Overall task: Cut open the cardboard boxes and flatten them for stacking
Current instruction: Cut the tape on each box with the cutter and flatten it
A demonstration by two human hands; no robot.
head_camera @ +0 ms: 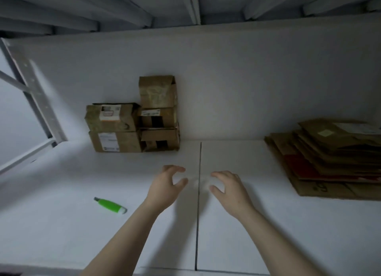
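Head view: the left hand and right hand hang over the white worktop, on either side of its seam. Their fingers are spread and loosely curled, gripping nothing. The boxes, about 5 and not yet cut, are stacked against the back wall, well beyond both hands. A flat pile lies at the right. The green cutter rests left of the left hand, untouched. Pulling a lower box first could topple the stack. Grabbing the cutter without looking could mean a nick, since I cannot tell whether its blade is out. The pile runs off the right edge, the labels are blurred, and whether the boxes are taped or empty stays unclear.
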